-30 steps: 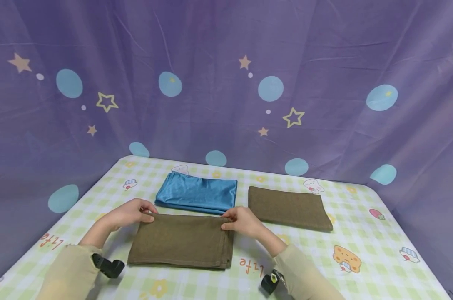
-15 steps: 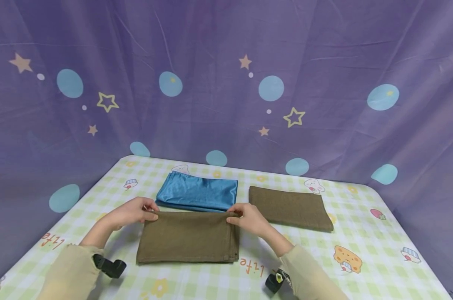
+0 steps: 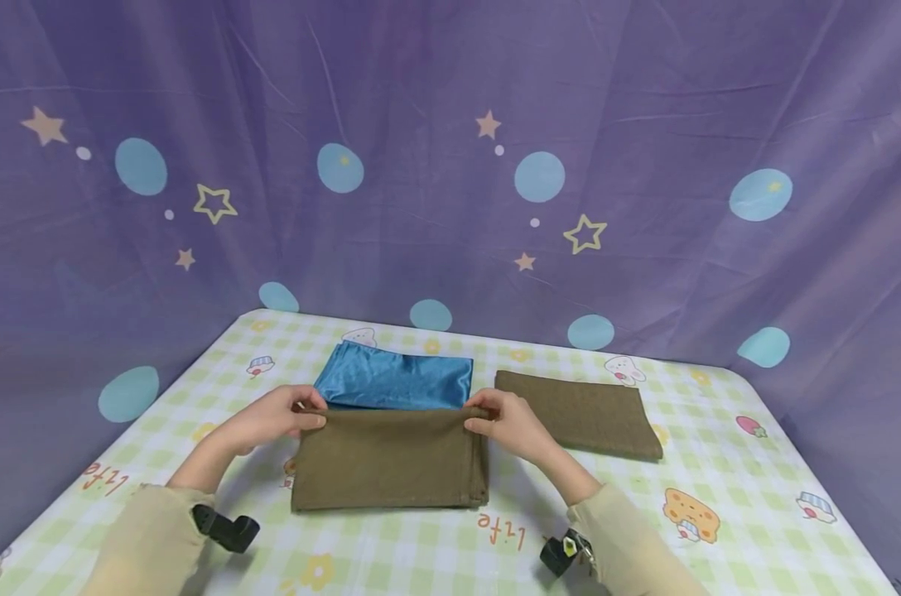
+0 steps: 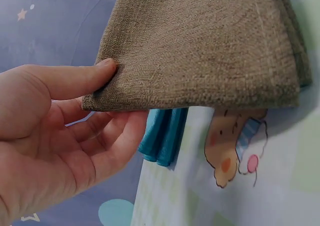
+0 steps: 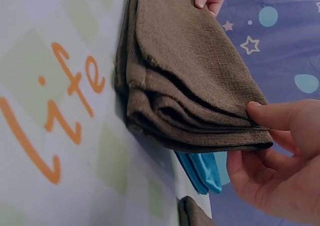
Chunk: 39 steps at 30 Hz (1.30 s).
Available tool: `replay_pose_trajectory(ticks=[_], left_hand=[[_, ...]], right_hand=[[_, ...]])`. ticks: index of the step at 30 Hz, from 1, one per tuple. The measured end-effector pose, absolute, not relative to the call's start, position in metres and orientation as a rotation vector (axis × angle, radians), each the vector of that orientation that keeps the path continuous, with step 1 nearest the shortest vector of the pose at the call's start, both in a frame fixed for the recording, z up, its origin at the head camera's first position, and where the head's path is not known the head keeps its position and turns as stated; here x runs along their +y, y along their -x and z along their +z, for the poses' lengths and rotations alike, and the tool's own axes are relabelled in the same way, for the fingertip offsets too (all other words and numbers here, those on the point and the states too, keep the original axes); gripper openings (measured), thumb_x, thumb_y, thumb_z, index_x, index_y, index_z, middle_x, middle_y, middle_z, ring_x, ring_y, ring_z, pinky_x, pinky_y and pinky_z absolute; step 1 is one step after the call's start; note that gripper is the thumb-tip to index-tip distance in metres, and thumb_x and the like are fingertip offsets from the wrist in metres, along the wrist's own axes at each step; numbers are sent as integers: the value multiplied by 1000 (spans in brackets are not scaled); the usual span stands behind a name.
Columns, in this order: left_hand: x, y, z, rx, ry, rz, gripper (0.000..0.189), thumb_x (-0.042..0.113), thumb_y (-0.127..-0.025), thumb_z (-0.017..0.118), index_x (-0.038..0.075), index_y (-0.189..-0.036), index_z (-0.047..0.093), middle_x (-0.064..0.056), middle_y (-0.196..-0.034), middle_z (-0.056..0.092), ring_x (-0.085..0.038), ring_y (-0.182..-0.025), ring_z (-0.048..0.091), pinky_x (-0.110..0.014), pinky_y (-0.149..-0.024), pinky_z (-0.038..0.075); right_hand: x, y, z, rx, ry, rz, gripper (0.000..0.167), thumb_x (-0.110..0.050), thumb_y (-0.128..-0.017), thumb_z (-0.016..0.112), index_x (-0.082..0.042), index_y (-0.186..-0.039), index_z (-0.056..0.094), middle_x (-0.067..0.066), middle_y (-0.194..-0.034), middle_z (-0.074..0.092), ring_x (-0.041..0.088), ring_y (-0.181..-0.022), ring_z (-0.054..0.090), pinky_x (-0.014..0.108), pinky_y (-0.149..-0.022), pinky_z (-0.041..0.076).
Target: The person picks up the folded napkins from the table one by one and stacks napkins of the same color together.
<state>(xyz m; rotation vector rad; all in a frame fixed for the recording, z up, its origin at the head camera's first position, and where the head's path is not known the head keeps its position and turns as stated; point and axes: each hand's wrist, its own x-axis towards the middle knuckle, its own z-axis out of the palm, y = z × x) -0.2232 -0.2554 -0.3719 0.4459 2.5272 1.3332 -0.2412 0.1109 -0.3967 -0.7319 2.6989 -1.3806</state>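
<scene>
A folded brown cloth (image 3: 391,463) hangs between my two hands in the head view, its far edge raised and overlapping the near part of a folded blue satin cloth (image 3: 398,379). My left hand (image 3: 275,416) pinches its far left corner, thumb on top and fingers beneath, as the left wrist view shows. At the far right corner my right hand (image 3: 512,424) pinches the stacked layers the same way. In the right wrist view several layers of the brown cloth (image 5: 195,61) show along its side.
Another folded brown cloth (image 3: 580,414) lies to the right of the blue one. All rest on a table with a green-checked cover (image 3: 726,463). A purple curtain (image 3: 450,83) hangs behind. Black wrist cameras (image 3: 227,528) are strapped at the sleeves.
Both hands have carried the brown cloth right and away from me, lifting it so it covers more of the blue cloth. The blue cloth and the other brown cloth have stayed put.
</scene>
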Motion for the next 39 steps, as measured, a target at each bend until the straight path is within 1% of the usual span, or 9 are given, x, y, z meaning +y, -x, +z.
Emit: replay_pose_trajectory(ticks=[4, 10, 15, 23, 26, 30, 34, 36, 39], left_hand=[[-251, 224, -369, 2552, -456, 1331, 14, 9, -95, 64, -2, -102, 60, -8, -90, 59, -21, -80, 55, -42, -70, 52], [-242, 225, -366, 2575, -464, 1343, 14, 8, -95, 65, -3, -103, 61, -7, -88, 60, -21, -82, 56, -43, -73, 53], [-234, 229, -365, 2581, -492, 1375, 15, 8, -95, 65, -4, -104, 62, -7, -86, 60, -21, -80, 57, -42, -71, 54], [-220, 233, -363, 2566, -505, 1411, 14, 8, -96, 63, -2, -105, 61, -8, -89, 59, -21, -82, 57, -46, -76, 54], [-213, 235, -362, 2565, -520, 1429, 13, 7, -97, 62, -3, -105, 60, -8, -91, 59, -20, -82, 57, -45, -77, 54], [-204, 239, -362, 2555, -524, 1466, 13, 5, -97, 61, -4, -105, 59, -9, -91, 59, -19, -82, 57, -40, -74, 54], [-196, 243, -363, 2540, -520, 1494, 13, 4, -97, 60, -5, -106, 59, -10, -92, 59, -20, -83, 56, -36, -73, 54], [-192, 246, -364, 2545, -516, 1496, 13, 4, -97, 60, -5, -107, 60, -10, -93, 59, -20, -83, 56, -37, -73, 54], [-186, 248, -364, 2567, -514, 1484, 13, 3, -98, 59, -4, -108, 60, -11, -96, 59, -21, -84, 57, -44, -76, 54]], right_hand=[[117, 242, -392, 2691, 732, -1421, 16, -11, -90, 72, -10, -106, 72, 4, -107, 69, 19, -96, 63, 37, -82, 50], [126, 242, -387, 2696, 738, -1430, 16, -10, -91, 71, -10, -107, 72, 4, -107, 70, 17, -92, 64, 34, -77, 51], [134, 244, -384, 2696, 697, -1452, 16, -9, -91, 71, -9, -106, 71, 4, -104, 70, 18, -90, 65, 33, -74, 51], [149, 246, -379, 2677, 648, -1502, 18, -8, -91, 71, -8, -108, 71, 7, -111, 69, 21, -99, 65, 35, -80, 52], [154, 248, -378, 2673, 657, -1535, 17, -7, -91, 70, -6, -108, 71, 8, -112, 69, 22, -98, 64, 35, -80, 51], [161, 249, -375, 2670, 636, -1549, 17, -8, -91, 70, -7, -108, 71, 8, -112, 69, 20, -98, 63, 35, -81, 50], [170, 250, -373, 2675, 620, -1553, 18, -8, -92, 69, -5, -110, 70, 9, -112, 69, 21, -101, 63, 37, -84, 49], [174, 251, -372, 2672, 621, -1561, 19, -8, -93, 69, -4, -111, 69, 10, -112, 69, 23, -102, 63, 38, -85, 49], [180, 250, -369, 2680, 620, -1563, 20, -10, -93, 69, -4, -113, 69, 11, -113, 69, 24, -103, 63, 38, -85, 49]])
